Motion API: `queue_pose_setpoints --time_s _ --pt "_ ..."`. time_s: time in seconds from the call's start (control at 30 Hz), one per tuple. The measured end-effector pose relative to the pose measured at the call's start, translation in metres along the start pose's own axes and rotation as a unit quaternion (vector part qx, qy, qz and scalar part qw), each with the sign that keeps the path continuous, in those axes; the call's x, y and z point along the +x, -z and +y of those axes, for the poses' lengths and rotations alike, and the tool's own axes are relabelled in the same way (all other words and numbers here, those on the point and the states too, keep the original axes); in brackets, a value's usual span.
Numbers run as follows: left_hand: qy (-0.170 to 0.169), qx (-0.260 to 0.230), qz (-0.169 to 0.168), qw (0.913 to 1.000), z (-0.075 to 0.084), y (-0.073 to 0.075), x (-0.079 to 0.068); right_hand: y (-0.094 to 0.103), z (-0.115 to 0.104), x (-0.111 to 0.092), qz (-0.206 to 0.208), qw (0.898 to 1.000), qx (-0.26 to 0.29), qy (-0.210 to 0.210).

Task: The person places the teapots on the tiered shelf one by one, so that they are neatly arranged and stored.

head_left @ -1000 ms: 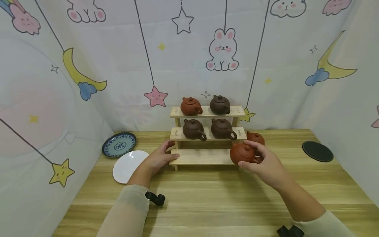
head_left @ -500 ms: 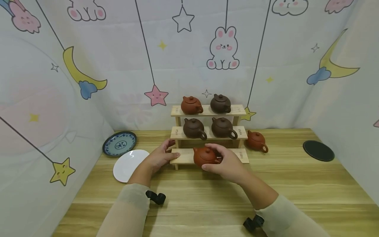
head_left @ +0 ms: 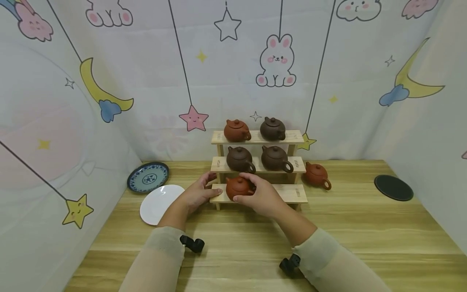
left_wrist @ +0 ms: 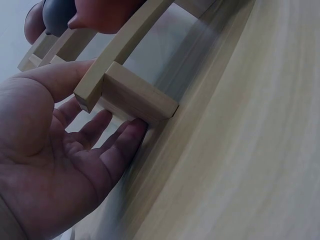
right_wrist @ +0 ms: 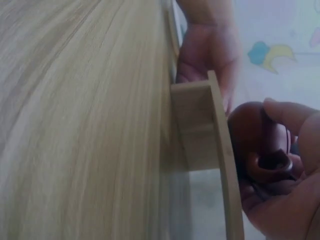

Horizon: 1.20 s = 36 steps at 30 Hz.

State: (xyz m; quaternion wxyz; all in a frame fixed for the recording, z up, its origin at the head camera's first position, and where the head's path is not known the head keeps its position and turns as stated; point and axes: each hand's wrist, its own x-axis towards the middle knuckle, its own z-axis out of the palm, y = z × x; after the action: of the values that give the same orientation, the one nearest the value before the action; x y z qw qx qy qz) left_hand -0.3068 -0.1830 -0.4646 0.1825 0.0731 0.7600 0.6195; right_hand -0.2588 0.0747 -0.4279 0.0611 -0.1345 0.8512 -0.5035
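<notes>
In the head view my right hand (head_left: 263, 195) grips a reddish-brown teapot (head_left: 237, 188) at the left part of the lowest step of a three-tier wooden stand (head_left: 297, 194). In the right wrist view, fingers and thumb are around the teapot (right_wrist: 247, 130), its looped handle towards the palm. My left hand (head_left: 195, 195) holds the left end of that step, thumb on top; the left wrist view shows its fingers by the stand's leg (left_wrist: 137, 92). Two dark brown teapots, left (head_left: 239, 159) and right (head_left: 275, 158), sit on the middle step.
The top step bears a reddish teapot (head_left: 236, 130) and a dark one (head_left: 272, 129). Another reddish teapot (head_left: 316, 175) stands on the table right of the stand. A blue-patterned plate (head_left: 148, 177) and white plate (head_left: 157, 207) lie left, a dark round mat (head_left: 394, 187) right.
My right hand has carried the reddish-brown teapot leftward from the right end of the lowest step to its left part. The left hand has stayed at the stand's left end.
</notes>
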Motion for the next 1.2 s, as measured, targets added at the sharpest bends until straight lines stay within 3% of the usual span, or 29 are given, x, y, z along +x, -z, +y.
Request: queue_pose_setpoints --time_s 0.53,0.77,0.93,1.2 --pt "-0.001 0.006 0.001 1.0000 -0.001 0.001 0.002 0.004 0.003 -0.002 -0.013 1.000 0.007 -0.004" --pt "0.003 -0.009 -0.001 1.0000 -0.001 0.000 0.002 0.022 0.010 -0.017 -0.016 0.998 0.052 -0.013" --pt "-0.001 -0.009 -0.004 1.0000 -0.002 0.001 0.002 0.037 0.012 -0.033 0.003 0.998 0.048 -0.032" --pt "-0.006 -0.009 -0.007 0.9999 -0.005 0.001 0.003 0.074 0.011 -0.058 0.039 0.998 0.052 0.011"
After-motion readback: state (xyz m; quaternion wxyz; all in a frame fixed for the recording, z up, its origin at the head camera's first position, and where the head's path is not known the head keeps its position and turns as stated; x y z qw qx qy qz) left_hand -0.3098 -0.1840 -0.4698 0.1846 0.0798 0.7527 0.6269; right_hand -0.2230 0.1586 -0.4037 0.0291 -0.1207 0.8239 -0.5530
